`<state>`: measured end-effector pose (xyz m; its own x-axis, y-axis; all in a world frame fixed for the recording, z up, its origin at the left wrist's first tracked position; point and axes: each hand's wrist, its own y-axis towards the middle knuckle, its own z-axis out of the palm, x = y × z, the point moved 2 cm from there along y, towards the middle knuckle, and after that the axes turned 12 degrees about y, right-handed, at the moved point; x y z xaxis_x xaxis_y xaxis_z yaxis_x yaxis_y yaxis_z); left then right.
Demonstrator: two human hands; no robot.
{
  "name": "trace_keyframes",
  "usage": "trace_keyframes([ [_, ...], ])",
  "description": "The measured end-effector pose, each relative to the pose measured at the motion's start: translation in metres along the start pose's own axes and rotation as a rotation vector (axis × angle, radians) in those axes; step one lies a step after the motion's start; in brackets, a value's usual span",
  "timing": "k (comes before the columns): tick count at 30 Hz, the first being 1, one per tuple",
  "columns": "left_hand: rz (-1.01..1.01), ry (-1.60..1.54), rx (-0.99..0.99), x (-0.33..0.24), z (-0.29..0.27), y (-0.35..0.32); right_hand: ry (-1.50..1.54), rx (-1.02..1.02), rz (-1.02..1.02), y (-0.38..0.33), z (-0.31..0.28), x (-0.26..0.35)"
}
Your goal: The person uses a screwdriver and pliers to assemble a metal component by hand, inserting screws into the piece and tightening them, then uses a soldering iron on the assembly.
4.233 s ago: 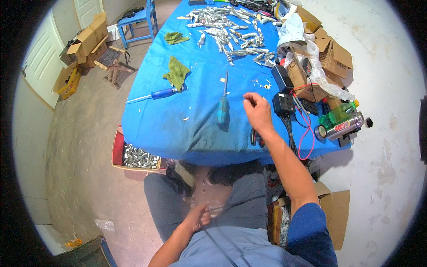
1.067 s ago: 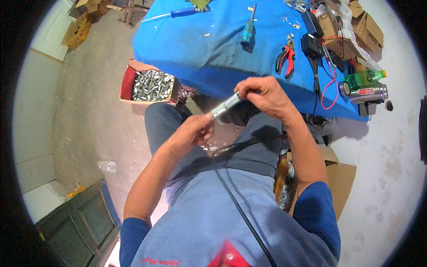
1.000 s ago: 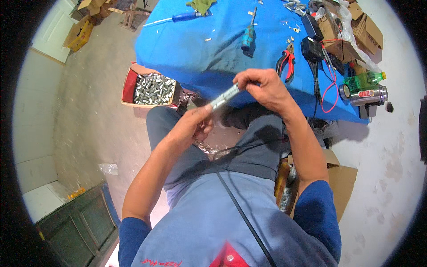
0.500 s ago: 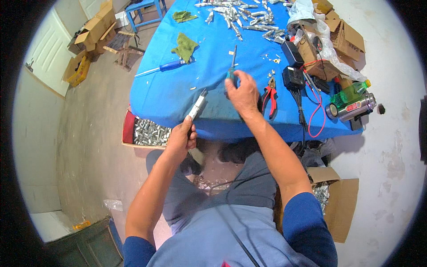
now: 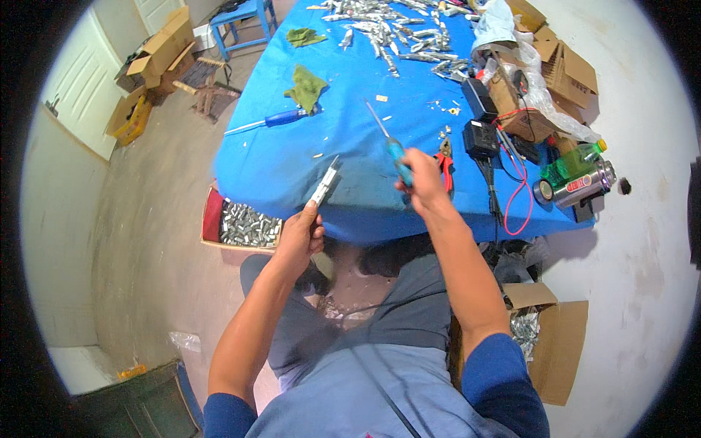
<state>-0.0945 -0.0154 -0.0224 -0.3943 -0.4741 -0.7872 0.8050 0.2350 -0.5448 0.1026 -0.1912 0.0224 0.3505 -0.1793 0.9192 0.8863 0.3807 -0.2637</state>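
Note:
My left hand [image 5: 298, 235] is closed round the lower end of a slim white and silver part [image 5: 323, 185] with a thin pointed tip, held at the table's near edge. In my right hand [image 5: 423, 182] is a screwdriver [image 5: 396, 155] with a teal handle, its shaft aimed up and to the left. The screwdriver and the slim part are apart. Red-handled pliers [image 5: 446, 169] lie just beyond my right hand, partly hidden by it. A second screwdriver with a blue handle [image 5: 283, 117] rests on the blue cloth [image 5: 350, 80], touching a green rag [image 5: 305, 89].
Many similar silver parts [image 5: 387, 33] are heaped at the far side. Black adapters [image 5: 480, 137], red and black leads, a green bottle [image 5: 573, 163] and a steel flask [image 5: 584, 184] crowd the right edge. A box of small metal pieces [image 5: 248, 223] stands below left.
My right hand has drawn back toward me and to the right; the screwdriver has tilted leftward with it. My left hand and the slim part have barely moved.

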Motion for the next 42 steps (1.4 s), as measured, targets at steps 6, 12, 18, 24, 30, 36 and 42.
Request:
trace_keyframes([
  [6,-0.005,-0.005,0.009,-0.002,0.002,-0.002,0.086,0.103,0.104,-0.099,-0.045,0.002],
  [12,-0.005,0.004,0.002,0.000,0.000,0.001,-0.303,0.126,0.079,-0.151,-0.063,0.002],
  [18,-0.058,-0.115,0.020,0.000,-0.003,0.004,-0.674,0.245,-0.353,-0.171,-0.043,0.008],
  [24,-0.096,-0.113,-0.002,-0.001,-0.004,0.006,-0.837,0.322,-0.474,-0.169,-0.034,0.012],
  [30,-0.127,-0.110,0.023,-0.006,-0.001,0.005,-0.923,0.333,-0.528,-0.167,-0.028,0.018],
  [36,-0.125,-0.039,0.070,-0.012,-0.005,0.004,-0.944,0.353,-0.600,-0.165,-0.028,0.027],
  [42,-0.151,0.011,0.060,-0.018,-0.005,0.012,-1.057,0.380,-0.539,-0.165,-0.030,0.030],
])
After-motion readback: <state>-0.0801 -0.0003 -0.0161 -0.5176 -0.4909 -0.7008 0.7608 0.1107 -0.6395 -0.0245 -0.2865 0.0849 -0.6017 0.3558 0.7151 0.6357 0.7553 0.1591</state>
